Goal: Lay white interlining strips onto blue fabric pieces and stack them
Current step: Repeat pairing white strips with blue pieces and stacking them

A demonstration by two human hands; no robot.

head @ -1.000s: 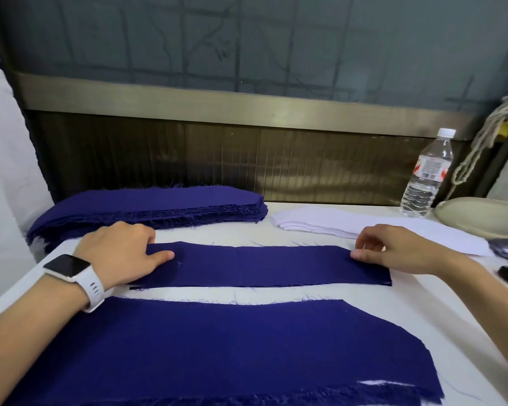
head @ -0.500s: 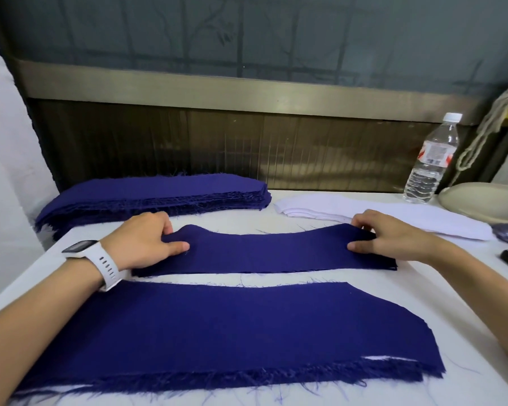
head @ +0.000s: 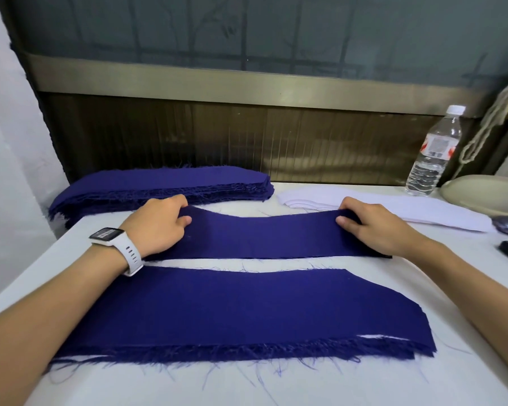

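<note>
Left hand (head: 156, 227), right hand (head: 373, 227) pinching frayed blue fabric strip (head: 261, 238)

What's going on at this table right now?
A person works at a white table. The left hand and right hand each pinch one end of a long blue fabric piece, raising its ends slightly. A wider blue piece lies nearer the person, with a bit of white showing under it. A pile of blue pieces sits at the back left. The white interlining strips lie at the back right, with no hand on them.
</note>
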